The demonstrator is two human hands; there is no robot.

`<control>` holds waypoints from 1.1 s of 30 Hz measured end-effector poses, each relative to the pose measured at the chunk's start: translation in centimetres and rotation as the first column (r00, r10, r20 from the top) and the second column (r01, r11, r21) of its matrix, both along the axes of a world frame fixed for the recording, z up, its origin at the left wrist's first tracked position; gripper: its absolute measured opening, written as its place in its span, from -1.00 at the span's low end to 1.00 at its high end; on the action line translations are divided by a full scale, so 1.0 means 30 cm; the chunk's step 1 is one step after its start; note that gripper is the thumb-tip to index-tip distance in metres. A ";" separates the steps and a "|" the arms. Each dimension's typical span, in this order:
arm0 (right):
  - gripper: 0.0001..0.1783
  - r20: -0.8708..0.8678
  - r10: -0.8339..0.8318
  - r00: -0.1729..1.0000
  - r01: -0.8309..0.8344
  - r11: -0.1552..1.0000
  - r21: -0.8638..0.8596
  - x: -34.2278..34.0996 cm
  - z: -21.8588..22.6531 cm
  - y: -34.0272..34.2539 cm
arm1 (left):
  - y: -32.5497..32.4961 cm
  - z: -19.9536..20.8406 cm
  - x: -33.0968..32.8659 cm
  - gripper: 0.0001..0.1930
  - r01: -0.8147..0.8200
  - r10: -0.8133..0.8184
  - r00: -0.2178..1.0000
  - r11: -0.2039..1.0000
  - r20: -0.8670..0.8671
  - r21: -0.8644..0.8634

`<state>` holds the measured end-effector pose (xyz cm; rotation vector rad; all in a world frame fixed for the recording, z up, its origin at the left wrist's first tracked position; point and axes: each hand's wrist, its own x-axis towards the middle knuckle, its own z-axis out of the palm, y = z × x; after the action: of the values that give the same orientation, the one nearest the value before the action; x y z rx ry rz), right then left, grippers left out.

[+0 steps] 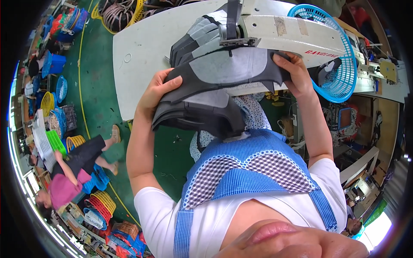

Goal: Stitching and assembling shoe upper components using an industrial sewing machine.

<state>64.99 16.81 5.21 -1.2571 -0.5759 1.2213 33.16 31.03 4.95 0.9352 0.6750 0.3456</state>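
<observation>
From my seat, the green floor [101, 99] with its yellow line bends away into a dark rim, and the far shelves blur. The white table [142, 47] runs out past the top edge, carrying the machine [297, 34]. The blue basket [349, 71] at right holds dark pieces, partly hidden by the machine; a yellow basket [140, 9] of dark bundles is cut off above. A grey stack [200, 34] lies behind the machine's head, and I can't see what supports the dark bunch [193, 114] below. Both hands are closed on the curved panel [228, 66], just before that head; I can't tell if they touch. My left hand [161, 90] grips its left end, my right hand [297, 73] its right, most fingertips hidden behind.
</observation>
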 end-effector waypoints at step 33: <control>-0.76 0.048 -0.011 0.999 0.006 0.996 0.092 -0.002 0.006 -0.006 | 0.020 0.011 0.022 -0.66 0.051 -0.051 0.998 0.999 -0.029 -0.003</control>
<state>64.94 16.61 5.41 -1.2131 -0.6538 1.1476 33.81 31.64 5.28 0.9547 0.6766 0.2869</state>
